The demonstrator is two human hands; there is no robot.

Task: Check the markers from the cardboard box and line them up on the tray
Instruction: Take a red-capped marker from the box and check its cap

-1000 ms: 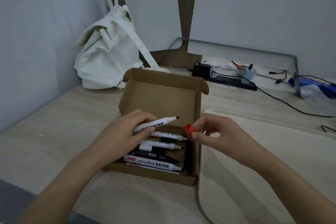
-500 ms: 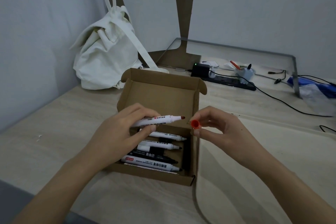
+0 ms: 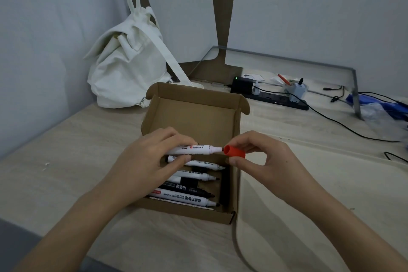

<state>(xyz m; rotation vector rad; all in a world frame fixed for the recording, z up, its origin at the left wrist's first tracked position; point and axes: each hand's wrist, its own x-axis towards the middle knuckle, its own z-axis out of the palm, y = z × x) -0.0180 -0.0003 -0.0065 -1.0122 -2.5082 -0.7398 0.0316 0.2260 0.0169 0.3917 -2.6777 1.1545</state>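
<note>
A pale wooden table (image 3: 66, 161) is seen from above, with a white cloth bag (image 3: 130, 66) slumped against the wall at the back left and a black power strip (image 3: 280, 98) with cables at the back right. To the right, a large pale tray (image 3: 331, 194) is laid on the table; no markers are seen on it yet. Just beside the tray's left edge, an open cardboard box (image 3: 194, 117) is set, its lid raised toward the wall. Several markers (image 3: 187, 199) are laid side by side in the box, some white-barrelled and some black, most with tips bare.

Above the box, a white marker (image 3: 194, 149) is pinched along its barrel by the left hand (image 3: 152, 165), fingers closed round it, tip pointed right. A red cap (image 3: 235, 152) is pinched between thumb and forefinger of the right hand (image 3: 271, 161), the open mouth turned toward the tip. Cap and tip are brought together, touching or very nearly so.

The step in hand is judged to be the capping of a checked marker. The cap is to be kept square to the barrel and pressed on fully. After that, the marker is probably to be carried right and laid on the tray as the start of a row.
</note>
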